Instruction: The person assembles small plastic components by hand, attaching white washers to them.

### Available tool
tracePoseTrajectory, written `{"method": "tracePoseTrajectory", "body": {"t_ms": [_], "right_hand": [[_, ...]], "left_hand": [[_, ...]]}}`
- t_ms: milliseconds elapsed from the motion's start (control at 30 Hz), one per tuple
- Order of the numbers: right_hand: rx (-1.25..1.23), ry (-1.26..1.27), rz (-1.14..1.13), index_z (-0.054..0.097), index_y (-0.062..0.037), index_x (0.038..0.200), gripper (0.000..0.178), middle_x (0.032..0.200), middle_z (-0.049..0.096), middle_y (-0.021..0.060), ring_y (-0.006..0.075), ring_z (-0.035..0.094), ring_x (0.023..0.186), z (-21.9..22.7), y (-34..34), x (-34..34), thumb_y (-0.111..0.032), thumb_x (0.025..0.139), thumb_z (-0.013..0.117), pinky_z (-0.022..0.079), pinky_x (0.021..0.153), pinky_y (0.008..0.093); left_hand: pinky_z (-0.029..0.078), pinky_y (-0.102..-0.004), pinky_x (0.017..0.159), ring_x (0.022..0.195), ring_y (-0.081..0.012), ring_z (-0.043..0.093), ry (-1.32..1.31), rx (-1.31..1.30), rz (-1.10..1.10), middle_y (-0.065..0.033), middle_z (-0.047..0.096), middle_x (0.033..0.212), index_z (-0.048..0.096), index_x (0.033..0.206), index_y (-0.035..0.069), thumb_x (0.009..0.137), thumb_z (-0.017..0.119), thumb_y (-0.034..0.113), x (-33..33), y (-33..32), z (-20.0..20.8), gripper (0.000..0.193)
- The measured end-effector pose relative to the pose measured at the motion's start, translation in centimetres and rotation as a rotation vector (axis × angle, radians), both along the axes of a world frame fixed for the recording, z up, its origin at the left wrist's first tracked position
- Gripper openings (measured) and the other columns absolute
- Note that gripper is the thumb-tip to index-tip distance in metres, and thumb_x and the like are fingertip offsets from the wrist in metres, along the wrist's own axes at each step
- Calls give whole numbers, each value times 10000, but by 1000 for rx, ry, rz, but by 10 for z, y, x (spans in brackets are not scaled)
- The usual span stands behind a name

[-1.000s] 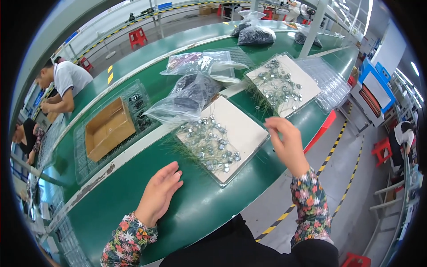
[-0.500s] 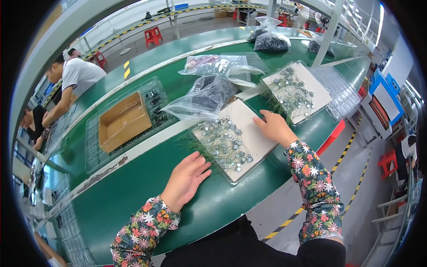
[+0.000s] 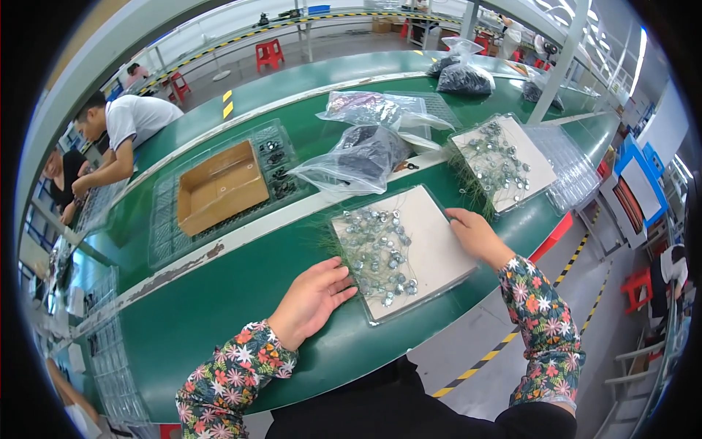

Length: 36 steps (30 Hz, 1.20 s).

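Note:
A shallow clear tray lined with a pale board (image 3: 435, 238) lies in front of me on the green bench. Many small round metal parts with thin greenish wires (image 3: 380, 252) cover its left half, and the wire ends stick out over the left edge. My right hand (image 3: 481, 240) grips the tray's right edge, its thumb and forefinger at the rim. Beside the left edge, my left hand (image 3: 311, 304) is open, palm turned toward the tray, fingertips at or near the wires; whether they touch is hard to tell. A similar loaded tray (image 3: 537, 157) sits farther right.
Clear bags of dark parts (image 3: 358, 157) lie behind the tray, with more bags (image 3: 464, 77) beyond. A brown cardboard box (image 3: 223, 186) rests on a clear compartment tray at left. Stacked clear trays (image 3: 567, 164) stand at right. A co-worker (image 3: 139, 121) leans over the bench at far left.
The tray has shifted toward me and turned slightly, with my right hand at its right edge. My left hand stays beside its left edge. The whole view has swung a little.

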State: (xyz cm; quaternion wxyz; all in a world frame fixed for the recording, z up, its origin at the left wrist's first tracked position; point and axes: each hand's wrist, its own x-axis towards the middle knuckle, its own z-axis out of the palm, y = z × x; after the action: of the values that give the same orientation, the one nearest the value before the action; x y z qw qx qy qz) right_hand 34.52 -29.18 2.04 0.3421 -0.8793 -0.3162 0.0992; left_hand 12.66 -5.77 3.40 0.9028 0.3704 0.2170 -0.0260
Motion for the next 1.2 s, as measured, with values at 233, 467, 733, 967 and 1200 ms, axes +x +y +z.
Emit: {"method": "tracePoseTrajectory", "body": {"t_ms": [233,467,733,967,1200], "right_hand": [[46,22,-44,504,35,1170,344,1010,600,101,149,540,906,3,-13,-35,-87,858,424,415,826,255],[210,255,-107,501,28,1181,332,926,570,48,103,505,835,22,-17,-65,-51,868,423,408,772,223],[239,292,-104,486,6,1215,353,906,526,-2,64,467,805,34,9,-95,-38,872,418,386,750,189],[339,379,22,442,36,1238,369,1154,534,66,116,499,1024,46,35,-113,-37,883,373,369,907,229],[406,303,310,478,19,1206,363,989,585,49,107,528,890,48,144,-149,-53,856,416,417,803,234]], "left_hand": [[399,-350,915,1067,-209,483,13,-8,-49,-105,483,1170,371,1259,-31,873,537,109,-27,-4,12,444],[386,-328,920,1109,-179,448,-56,57,-128,-126,389,1284,255,1336,-51,885,532,134,-52,-3,26,561],[416,-314,886,1115,-169,443,-48,108,-35,-149,356,1329,246,1327,-62,879,535,126,-81,10,17,565],[419,-337,879,1084,-179,461,-97,101,94,-106,429,1225,325,1305,-15,881,539,134,-123,23,22,498],[460,-334,810,1027,-186,518,-89,245,447,-82,501,1157,412,1255,5,845,569,121,-206,62,36,454]]}}
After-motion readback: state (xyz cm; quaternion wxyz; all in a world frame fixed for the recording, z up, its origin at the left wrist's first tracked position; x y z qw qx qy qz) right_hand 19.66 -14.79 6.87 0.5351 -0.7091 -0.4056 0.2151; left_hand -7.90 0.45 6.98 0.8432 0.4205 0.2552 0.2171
